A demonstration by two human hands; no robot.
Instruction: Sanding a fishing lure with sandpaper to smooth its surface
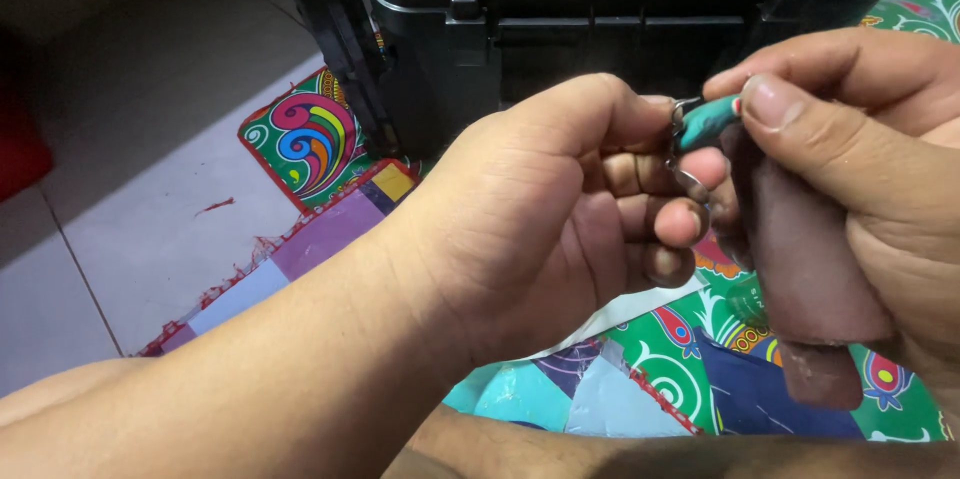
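1. Between the two hands sits a small teal lure [708, 123], in front of the black box [640, 9].
2. The left hand [545, 204] pinches its metal ring.
3. The right hand [850, 154] grips the lure and a brown cloth [800, 259].

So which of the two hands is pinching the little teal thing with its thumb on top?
The right hand: its thumb presses on the small teal object. The left hand curls its fingers beside it, at the metal ring.
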